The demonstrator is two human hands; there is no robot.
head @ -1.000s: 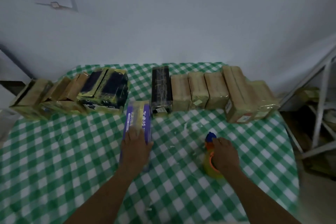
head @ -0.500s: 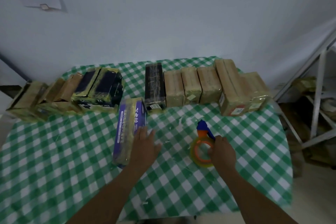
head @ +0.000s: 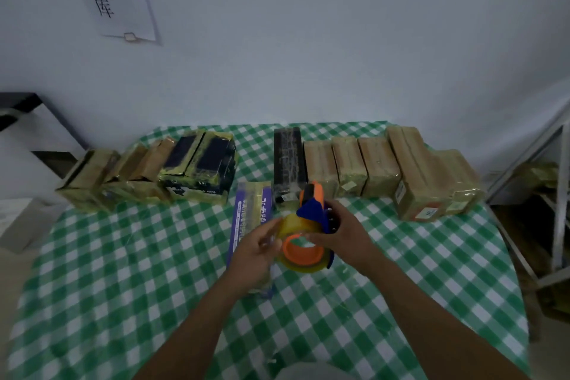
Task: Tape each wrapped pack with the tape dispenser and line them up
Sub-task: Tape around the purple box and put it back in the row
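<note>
1. Since half a second ago, the tape dispenser [head: 308, 225] has come up off the table [head: 123, 271]. The right hand [head: 342, 234] used to rest on it there; it now holds it above the cloth with the roll's orange core facing up. The left hand [head: 256, 253] has left the purple pack [head: 251, 210] and gone to the left side of the roll.
2. Grip: the right hand is clenched around the dispenser's blue-and-orange body. The left hand's fingers sit at the rim of the yellowish tape, but they are blurred. I cannot tell whether they pinch a loose end or only touch the roll.
3. The purple pack lies lengthwise near the middle of the table. Its far end points at a gap in the row along the far edge, between the dark yellow-taped packs [head: 200, 163] and the black pack [head: 288, 157]. Its near end is hidden under the left wrist.
4. What could go wrong, as I judge it:
   - No hand is on the pack, so the first pull of tape could drag it askew (it looks slick in its wrapping).
   - A free end drawn out in mid-air may fold back and stick to itself or to the fingers.
   - The dispenser hangs just in front of the black pack, so a wide swing could knock the finished row out of line.
</note>
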